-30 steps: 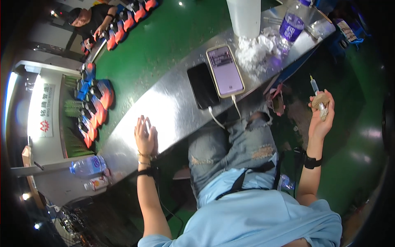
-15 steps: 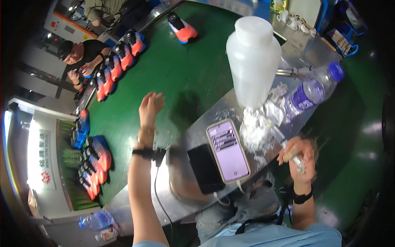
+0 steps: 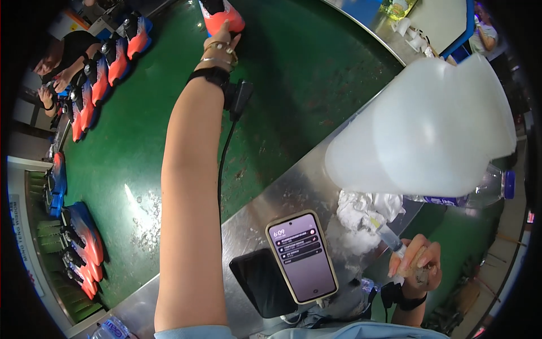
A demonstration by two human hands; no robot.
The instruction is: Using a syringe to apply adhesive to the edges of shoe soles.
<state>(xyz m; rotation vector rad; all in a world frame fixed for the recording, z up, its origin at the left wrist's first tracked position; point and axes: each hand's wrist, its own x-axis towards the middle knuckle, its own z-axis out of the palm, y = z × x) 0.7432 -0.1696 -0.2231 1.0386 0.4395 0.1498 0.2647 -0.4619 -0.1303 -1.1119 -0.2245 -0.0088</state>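
Observation:
My left hand point(image 3: 222, 40) reaches far across the green table and has its fingers on the toe of an orange-red, blue and black shoe point(image 3: 221, 17). That shoe is cut off by the top edge of the view. In my right hand point(image 3: 419, 264), low on the right, is a clear syringe point(image 3: 389, 239) with its tip pointing up and left. Something tan and crumpled-looking sits among those fingers; I cannot make out what it is. Just beyond the syringe tip lies a heap of crumpled white tissue point(image 3: 361, 212).
A big white plastic jug point(image 3: 418, 133) stands on the metal ledge point(image 3: 305, 164), with a purple-capped bottle point(image 3: 497, 186) behind it. Two phones, one lit point(image 3: 302, 257) and one dark point(image 3: 259, 282), lie nearer me. Rows of shoes point(image 3: 93, 79) line the left side, beside a seated person point(image 3: 68, 62).
My left hand has stretched forward from above the table to the far shoe. My right hand still holds the syringe. The whole view has shifted, and the jug appears larger and tilted.

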